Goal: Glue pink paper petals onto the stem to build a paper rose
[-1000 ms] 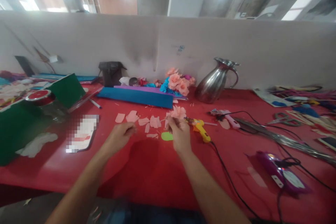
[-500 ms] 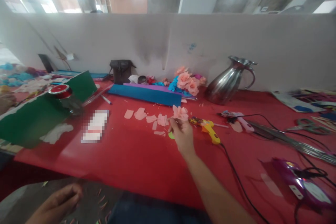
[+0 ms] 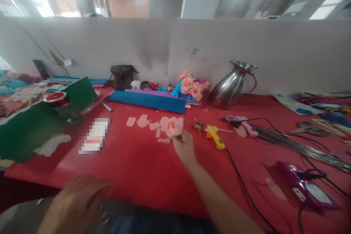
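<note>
My right hand (image 3: 184,147) has its fingers closed on the base of a peach paper flower (image 3: 172,127), whose layered petals face me. Behind and left of the flower lie loose peach paper petals (image 3: 143,120) and small scraps. A yellow glue gun (image 3: 215,137) rests just to the right of that hand, its black cord running toward me. Low at the left, my left hand (image 3: 76,199) is over the table's front edge. Motion blurs its bent fingers, and I cannot see anything held there.
Peach paper flowers (image 3: 189,85) stand at the back, beside a steel jug (image 3: 226,89). A blue sheet (image 3: 148,102) lies before them. On the right are a pink glue gun (image 3: 248,127), scissors (image 3: 314,128), wires and a purple power strip (image 3: 307,186). A red-lidded jar (image 3: 59,101) stands left.
The flower in my right hand has moved left and slightly nearer, turning its face toward me. My left hand has risen and shifted right from below the table edge. The view has shifted a little.
</note>
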A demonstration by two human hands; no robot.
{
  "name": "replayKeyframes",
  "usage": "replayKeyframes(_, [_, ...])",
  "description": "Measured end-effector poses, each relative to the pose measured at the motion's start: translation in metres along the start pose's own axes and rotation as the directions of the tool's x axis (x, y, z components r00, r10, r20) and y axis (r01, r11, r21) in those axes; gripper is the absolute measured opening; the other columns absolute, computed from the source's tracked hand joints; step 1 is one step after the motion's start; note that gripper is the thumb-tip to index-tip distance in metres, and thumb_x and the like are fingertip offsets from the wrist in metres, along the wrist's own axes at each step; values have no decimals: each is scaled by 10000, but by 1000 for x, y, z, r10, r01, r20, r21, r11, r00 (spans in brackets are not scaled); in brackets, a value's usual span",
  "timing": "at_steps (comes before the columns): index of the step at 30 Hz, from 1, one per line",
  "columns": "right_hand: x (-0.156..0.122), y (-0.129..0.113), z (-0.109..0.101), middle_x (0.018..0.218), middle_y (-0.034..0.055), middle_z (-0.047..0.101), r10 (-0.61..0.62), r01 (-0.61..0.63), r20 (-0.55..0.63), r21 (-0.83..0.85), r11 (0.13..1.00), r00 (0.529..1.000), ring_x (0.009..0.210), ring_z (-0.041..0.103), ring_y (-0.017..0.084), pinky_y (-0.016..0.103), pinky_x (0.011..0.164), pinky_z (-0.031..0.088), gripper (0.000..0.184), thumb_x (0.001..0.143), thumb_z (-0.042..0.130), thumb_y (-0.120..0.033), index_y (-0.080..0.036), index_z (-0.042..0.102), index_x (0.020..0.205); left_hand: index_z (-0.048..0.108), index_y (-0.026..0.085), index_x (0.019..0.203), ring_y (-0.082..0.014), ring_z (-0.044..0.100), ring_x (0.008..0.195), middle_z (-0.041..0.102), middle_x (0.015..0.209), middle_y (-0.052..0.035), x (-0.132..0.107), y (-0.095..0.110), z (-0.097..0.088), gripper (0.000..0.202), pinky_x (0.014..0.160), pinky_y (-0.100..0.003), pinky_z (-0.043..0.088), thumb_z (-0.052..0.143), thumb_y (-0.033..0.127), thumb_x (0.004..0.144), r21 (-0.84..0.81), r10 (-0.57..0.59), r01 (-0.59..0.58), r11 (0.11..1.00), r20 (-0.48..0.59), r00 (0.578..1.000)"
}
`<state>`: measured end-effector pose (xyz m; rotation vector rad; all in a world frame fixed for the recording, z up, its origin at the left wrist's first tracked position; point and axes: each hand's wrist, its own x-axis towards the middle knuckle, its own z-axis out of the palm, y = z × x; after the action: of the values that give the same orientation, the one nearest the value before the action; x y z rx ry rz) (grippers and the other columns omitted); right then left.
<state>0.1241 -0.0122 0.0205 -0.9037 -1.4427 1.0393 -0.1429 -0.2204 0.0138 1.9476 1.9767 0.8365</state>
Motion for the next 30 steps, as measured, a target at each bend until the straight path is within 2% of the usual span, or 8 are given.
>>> replayKeyframes(3, [-2,-1,2,555,-22,567,-24,24,47,12,1000,999,512,519,125,233,508,436,146,742,558,-225,-208,587,600,747,328,953,-212,684,784,748,854,-17,74,49,16,211,722,-327,544,567,345,844,-72,75,-84,994,-118,990])
replayKeyframes(5, [-2,-1,3,613,-9,593,-38,35,70,35,999,997,539,522,128,232,508,435,128,742,574,-230,-206,628,628,728,271,1063,-219,682,885,746,968,-59,114,75,32,270,791,-336,541,585,312,838,-192,107,-136,972,-151,983])
replayKeyframes(7, [-2,0,4,683,5,622,-58,51,92,71,996,994,580,538,136,242,542,453,112,754,589,-242,-208,680,698,744,246,1020,-218,675,919,734,1025,-74,143,90,48,252,820,-335,533,639,267,793,-352,116,-157,923,-135,984])
replayKeyframes(9, [-2,1,3,729,11,637,-69,59,110,95,994,992,619,555,143,256,593,472,124,769,593,-239,-213,713,760,769,232,894,-213,671,922,732,997,-74,161,97,62,167,814,-321,527,658,243,770,-533,173,-200,822,-100,980])
replayKeyframes(15, [-1,2,3,641,-10,606,-25,19,91,61,998,996,556,530,133,253,583,467,160,784,568,-209,-221,726,761,765,234,681,-185,646,827,719,893,-55,177,93,83,55,753,-295,489,729,246,721,-785,175,-176,594,-87,981])
replayKeyframes(21, [-2,-2,4,840,34,698,-24,23,102,13,1000,994,783,637,190,293,711,509,161,819,566,-259,-218,721,816,755,222,690,-183,611,855,697,913,-50,174,89,101,16,780,-301,477,744,222,703,-887,80,-110,448,-83,993])
replayKeyframes(25, [-2,1,6,822,33,695,-38,40,137,-12,999,990,768,638,184,288,701,507,172,833,550,-277,-222,707,790,722,192,607,-189,610,847,691,882,-56,172,87,104,94,752,-295,489,759,246,675,-903,37,-90,419,-82,996])
replayKeyframes(30, [-1,3,8,699,14,641,-27,52,199,-121,991,980,629,588,153,261,613,461,177,827,581,-275,-213,664,683,711,174,634,-210,627,794,684,741,-51,174,78,106,117,721,-323,506,749,275,680,-932,-58,-3,362,-26,998])
